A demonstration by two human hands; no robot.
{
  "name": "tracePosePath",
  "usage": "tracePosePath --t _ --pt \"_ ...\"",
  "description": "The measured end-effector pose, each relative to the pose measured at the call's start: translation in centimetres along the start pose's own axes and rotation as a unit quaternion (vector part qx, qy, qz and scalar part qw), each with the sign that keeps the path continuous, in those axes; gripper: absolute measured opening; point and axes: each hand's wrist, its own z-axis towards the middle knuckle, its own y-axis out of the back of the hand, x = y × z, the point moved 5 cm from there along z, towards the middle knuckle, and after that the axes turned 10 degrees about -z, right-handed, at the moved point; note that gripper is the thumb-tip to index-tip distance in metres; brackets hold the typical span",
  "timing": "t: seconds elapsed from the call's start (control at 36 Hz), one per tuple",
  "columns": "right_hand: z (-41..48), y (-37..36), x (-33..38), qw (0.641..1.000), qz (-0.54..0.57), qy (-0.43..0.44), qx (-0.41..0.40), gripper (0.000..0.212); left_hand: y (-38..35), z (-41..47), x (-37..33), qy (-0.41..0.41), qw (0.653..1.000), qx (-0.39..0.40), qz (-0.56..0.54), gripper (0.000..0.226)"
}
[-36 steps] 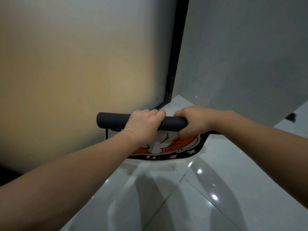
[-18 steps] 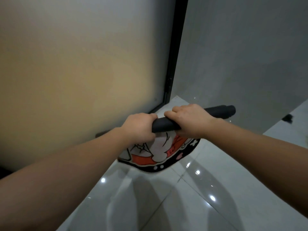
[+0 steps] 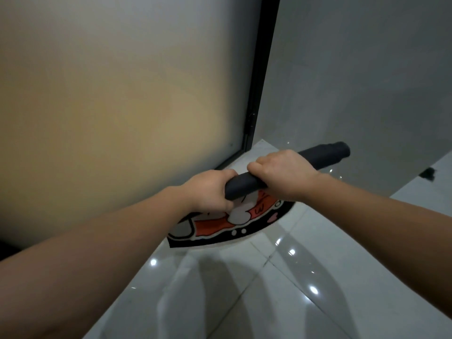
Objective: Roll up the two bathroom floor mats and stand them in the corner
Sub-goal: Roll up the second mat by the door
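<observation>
A floor mat is partly rolled into a dark grey tube (image 3: 325,156) that slants up to the right, held above the floor. Its loose end (image 3: 220,228) hangs below the tube, showing an orange, white and black cartoon print. My left hand (image 3: 208,192) grips the tube's lower left end. My right hand (image 3: 283,173) grips it just to the right, knuckles up. The tube's far right end pokes out past my right hand toward the grey wall. Only one mat is in view.
A frosted glass door (image 3: 122,106) with a black frame (image 3: 259,81) fills the left. A grey wall (image 3: 367,81) meets it at the corner behind the mat. Glossy white floor tiles (image 3: 269,289) lie below. A small dark object (image 3: 427,173) sits at the wall's base, far right.
The rolled tube has swung from level to slanting up to the right, its right end now sticking out far beyond my right hand. The hanging printed end has shifted left and lower.
</observation>
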Motion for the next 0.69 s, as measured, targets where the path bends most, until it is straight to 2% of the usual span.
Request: tracePosePath --t 0.08,0.14,0.22,0.31,0.36,0.44,0.53,0.58,0.64,0.69 --pt "0.3 -0.4 -0.3 0.999 0.017 -0.021 0.029 0.019 0.4 0.1 -0.3 -0.019 0.994 -0.06 0.093 0.04" --pt "0.5 -0.9 -0.6 0.993 0.07 -0.041 0.086 0.024 0.4 0.1 -0.6 -0.051 0.978 -0.108 0.17 0.038" --pt "0.6 -1.9 -1.0 0.961 0.188 -0.072 0.189 0.034 0.4 -0.1 -1.0 -0.097 0.955 -0.151 0.237 0.038" --pt "0.5 -2.3 -1.2 0.943 0.232 -0.088 0.221 0.032 0.5 -0.2 -1.2 -0.105 0.946 -0.16 0.262 0.04" --pt "0.5 -2.4 -1.1 0.95 0.216 -0.093 0.203 0.022 0.5 -0.2 -1.2 -0.1 0.947 -0.16 0.259 0.041" --pt "0.6 -2.1 -1.1 0.976 0.133 -0.086 0.147 0.015 0.7 0.1 -0.8 -0.074 0.963 -0.147 0.211 0.049" --pt "0.3 -1.6 -0.7 0.999 0.002 -0.041 -0.01 0.015 0.8 0.4 -0.1 -0.021 0.989 -0.092 0.114 0.054" --pt "0.0 -1.2 -0.2 0.994 -0.04 -0.012 -0.105 0.016 0.6 0.5 0.6 0.022 0.999 -0.043 0.023 0.055" --pt "0.0 -1.5 0.2 0.991 -0.041 -0.002 -0.127 0.018 0.3 0.5 1.2 0.037 0.999 -0.022 -0.017 0.049" --pt "0.2 -1.9 0.4 0.993 -0.038 -0.008 -0.112 0.024 0.3 0.4 1.3 0.032 0.999 -0.037 0.014 0.043"
